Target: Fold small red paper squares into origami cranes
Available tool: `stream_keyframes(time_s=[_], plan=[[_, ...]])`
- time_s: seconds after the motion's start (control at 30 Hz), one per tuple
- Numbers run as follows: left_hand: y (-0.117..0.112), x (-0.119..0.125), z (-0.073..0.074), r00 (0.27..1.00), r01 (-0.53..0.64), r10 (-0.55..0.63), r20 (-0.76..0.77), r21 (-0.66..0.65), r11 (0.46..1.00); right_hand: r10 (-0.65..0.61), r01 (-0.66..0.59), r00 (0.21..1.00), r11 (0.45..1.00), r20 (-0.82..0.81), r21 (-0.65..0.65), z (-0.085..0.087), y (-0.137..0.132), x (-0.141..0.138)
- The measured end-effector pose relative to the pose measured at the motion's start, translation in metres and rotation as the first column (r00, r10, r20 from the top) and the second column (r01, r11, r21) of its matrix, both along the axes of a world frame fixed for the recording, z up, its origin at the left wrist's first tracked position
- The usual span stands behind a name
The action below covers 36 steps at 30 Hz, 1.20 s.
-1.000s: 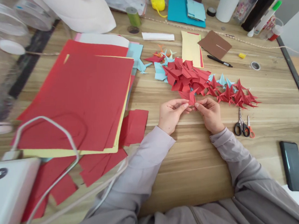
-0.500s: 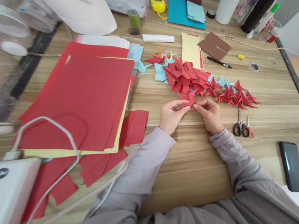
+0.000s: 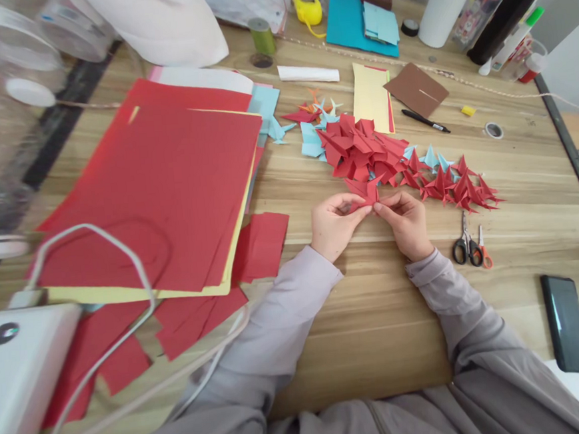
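Note:
Between my hands is a red origami crane (image 3: 366,192), its folded points turned up toward the far side. My left hand (image 3: 334,224) pinches it from the left between thumb and fingers. From the right, my right hand (image 3: 406,222) pinches its edge, the two thumbs nearly meeting. Just beyond lies a heap of folded red paper pieces (image 3: 359,146). A row of finished red cranes (image 3: 460,183), with light blue ones (image 3: 432,157) among them, stretches to the right.
Large red sheets (image 3: 167,193) and cut red pieces (image 3: 266,245) lie at left, with a white power bank (image 3: 25,371) and cable. Black-handled scissors (image 3: 466,250) and a phone (image 3: 567,322) are at right. Yellow paper (image 3: 371,97), brown paper (image 3: 416,90) and a pen (image 3: 425,121) lie farther back.
Both hands stay almost in place, still pinching the red crane. The left hand has shifted very slightly to the right; the view has moved a touch.

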<state>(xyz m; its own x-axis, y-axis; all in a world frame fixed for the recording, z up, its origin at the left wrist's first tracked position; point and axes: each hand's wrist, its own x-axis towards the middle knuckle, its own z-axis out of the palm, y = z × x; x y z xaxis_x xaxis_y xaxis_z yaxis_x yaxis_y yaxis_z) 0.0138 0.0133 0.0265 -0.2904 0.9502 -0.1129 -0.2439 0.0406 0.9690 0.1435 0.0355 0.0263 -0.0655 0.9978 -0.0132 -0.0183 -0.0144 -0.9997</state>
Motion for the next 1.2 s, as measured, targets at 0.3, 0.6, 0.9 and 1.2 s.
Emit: stream_keyframes(time_s=[0.3,0.6,0.9,1.2], plan=[[0.0003,-0.0017,0.0016,1.0,0.03,-0.03,-0.005,0.005,1.0,0.025,-0.024,1.0,1.0,0.016,-0.009,0.0005,-0.001,-0.0001],[0.0019,-0.0035,0.0,0.963,0.137,-0.13,0.235,-0.016,0.99,0.018,-0.04,0.985,0.991,-0.174,-0.128,-0.0063,0.0027,0.0011],[0.0026,-0.0044,0.0004,0.948,0.132,-0.12,0.295,-0.02,0.991,0.013,-0.072,0.957,0.979,-0.289,-0.193,-0.0033,0.0041,0.0029],[0.0041,-0.0063,-0.0014,0.931,0.16,-0.156,0.33,0.015,0.987,0.014,-0.082,0.941,0.978,-0.338,-0.189,-0.0038,0.0048,0.003]])
